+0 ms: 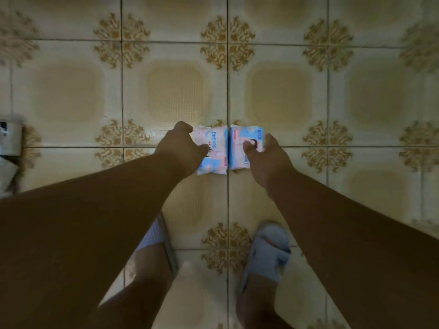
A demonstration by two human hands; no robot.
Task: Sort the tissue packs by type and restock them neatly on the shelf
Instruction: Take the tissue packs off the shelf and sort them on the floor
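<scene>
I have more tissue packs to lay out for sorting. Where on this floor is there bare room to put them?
Bare patterned tile floor lies beyond the two pink-and-blue tissue packs, and on either side, left of the left hand and right of the right hand. Near you it is crowded: both forearms and the pale blue slippers. A grey object sits at the left edge.
</scene>
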